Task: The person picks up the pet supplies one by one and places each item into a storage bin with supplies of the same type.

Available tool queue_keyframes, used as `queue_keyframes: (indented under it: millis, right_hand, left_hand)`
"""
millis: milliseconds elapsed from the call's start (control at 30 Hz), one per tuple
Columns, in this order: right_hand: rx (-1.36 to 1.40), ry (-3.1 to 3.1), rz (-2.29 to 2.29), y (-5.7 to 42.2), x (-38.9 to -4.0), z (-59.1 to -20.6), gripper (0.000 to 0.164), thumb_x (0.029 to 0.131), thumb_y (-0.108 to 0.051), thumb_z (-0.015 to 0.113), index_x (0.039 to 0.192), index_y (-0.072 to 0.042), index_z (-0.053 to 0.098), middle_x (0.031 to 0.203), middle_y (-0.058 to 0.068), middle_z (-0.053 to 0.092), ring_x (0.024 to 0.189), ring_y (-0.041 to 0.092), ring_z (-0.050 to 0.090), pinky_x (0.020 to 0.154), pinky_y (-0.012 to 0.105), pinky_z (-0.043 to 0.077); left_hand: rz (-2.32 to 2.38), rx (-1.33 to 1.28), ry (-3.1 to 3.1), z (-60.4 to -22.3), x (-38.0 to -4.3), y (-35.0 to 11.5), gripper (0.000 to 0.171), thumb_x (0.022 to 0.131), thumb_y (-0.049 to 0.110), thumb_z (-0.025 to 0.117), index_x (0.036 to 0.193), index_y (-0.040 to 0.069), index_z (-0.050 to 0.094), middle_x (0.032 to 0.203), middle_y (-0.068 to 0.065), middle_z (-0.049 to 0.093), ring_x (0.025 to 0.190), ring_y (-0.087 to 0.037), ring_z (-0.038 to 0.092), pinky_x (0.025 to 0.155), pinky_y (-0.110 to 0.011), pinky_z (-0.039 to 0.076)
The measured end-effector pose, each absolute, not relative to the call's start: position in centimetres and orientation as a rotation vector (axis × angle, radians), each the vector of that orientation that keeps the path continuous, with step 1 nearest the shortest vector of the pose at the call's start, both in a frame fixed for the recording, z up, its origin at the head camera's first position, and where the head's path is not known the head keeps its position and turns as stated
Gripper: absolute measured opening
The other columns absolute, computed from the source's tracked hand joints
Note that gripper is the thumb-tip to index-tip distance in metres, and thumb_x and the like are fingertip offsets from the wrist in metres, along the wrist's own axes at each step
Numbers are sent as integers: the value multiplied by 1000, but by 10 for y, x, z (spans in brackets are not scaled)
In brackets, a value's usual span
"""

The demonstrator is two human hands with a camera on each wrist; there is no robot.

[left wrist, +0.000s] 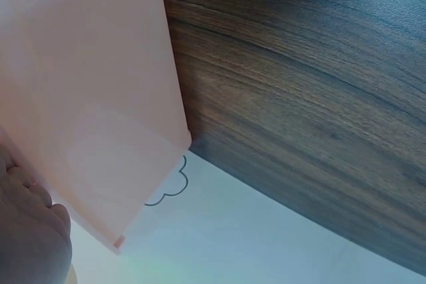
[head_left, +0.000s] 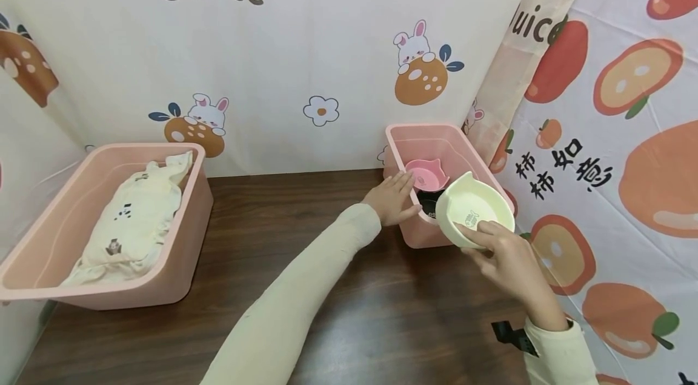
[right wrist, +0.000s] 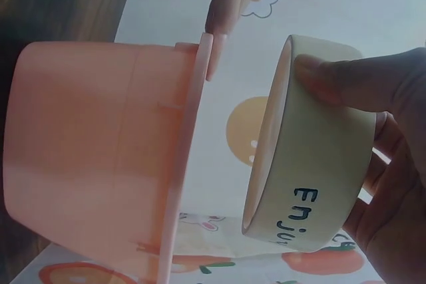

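Note:
My right hand (head_left: 509,261) grips a pale yellow-green bowl (head_left: 482,200) by its near side. The bowl is tilted and overlaps the near right corner of the small pink bin (head_left: 426,234) in the head view. In the right wrist view, the thumb presses the bowl's outer wall (right wrist: 319,144), which bears dark lettering. My left hand (head_left: 388,198) rests on the bin's left rim with its fingers extended over the edge. Inside the bin lie a pink bowl (head_left: 427,175) with pointed ears and a black item (head_left: 426,202), partly hidden by the pale bowl.
A larger pink bin (head_left: 199,221) stands at the left, holding a cream cloth bundle (head_left: 131,215) with small prints. Both bins are on a dark wood table (head_left: 272,221). Printed cloth (head_left: 300,39) hangs behind the table, and fruit-patterned cloth (head_left: 578,179) is close to the right hand.

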State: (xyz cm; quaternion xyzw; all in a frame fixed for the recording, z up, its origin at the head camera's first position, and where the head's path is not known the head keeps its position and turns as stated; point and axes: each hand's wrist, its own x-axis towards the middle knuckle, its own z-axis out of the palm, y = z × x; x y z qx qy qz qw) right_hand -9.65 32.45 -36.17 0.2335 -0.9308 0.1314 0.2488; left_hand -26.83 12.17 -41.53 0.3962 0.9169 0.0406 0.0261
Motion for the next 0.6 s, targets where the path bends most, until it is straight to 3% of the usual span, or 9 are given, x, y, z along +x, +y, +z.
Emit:
queue_keyframes:
  millis: [600]
  right_hand:
    - [656, -2499, 386, 334, -145, -356, 44, 64, 4, 81, 106, -4, 74, 65, -6, 48, 60, 5, 35, 51, 24, 34]
  left_hand:
    - [136, 1241, 2828, -407, -261, 117, 73, 100, 55, 26, 155, 9, 10, 162, -6, 7, 148, -21, 6, 119, -34, 13]
